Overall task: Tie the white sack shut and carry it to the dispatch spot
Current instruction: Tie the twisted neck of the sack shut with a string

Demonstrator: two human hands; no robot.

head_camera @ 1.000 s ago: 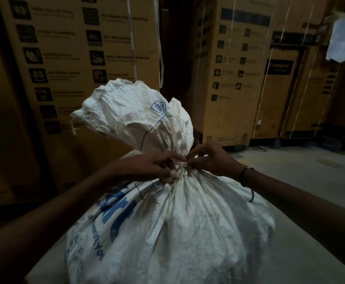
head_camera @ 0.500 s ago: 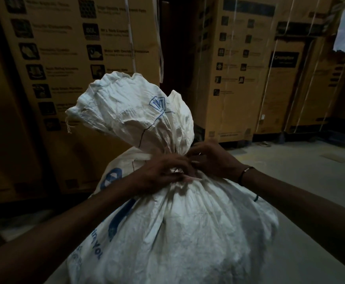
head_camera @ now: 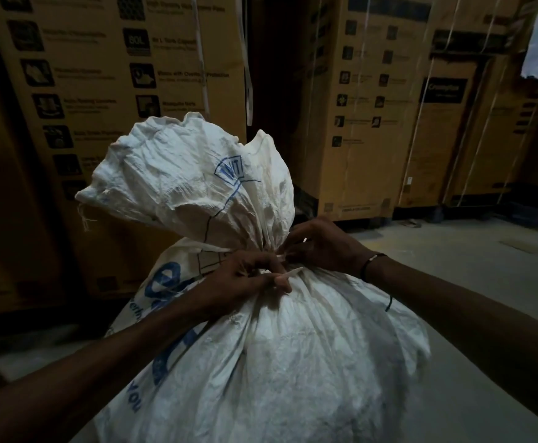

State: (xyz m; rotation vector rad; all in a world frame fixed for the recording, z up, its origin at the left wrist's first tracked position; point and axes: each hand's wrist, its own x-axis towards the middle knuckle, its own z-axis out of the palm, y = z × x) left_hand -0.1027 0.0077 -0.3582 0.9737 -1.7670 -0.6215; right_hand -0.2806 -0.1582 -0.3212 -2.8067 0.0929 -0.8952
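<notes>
Our white sack [head_camera: 293,362] stands upright on the floor [head_camera: 485,257], its neck gathered and its crumpled top flaring above. Our left hand [head_camera: 245,276] pinches a pale tie strip [head_camera: 288,276] at the neck; our right hand [head_camera: 322,244] pinches the strip's other end just beside it. Tall cardboard boxes [head_camera: 373,107] stand behind.

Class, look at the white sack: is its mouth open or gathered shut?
Gathered shut. The white sack is bunched into a narrow neck, where the left hand and right hand pinch a pale tie; whether it's knotted, cannot tell.
</notes>
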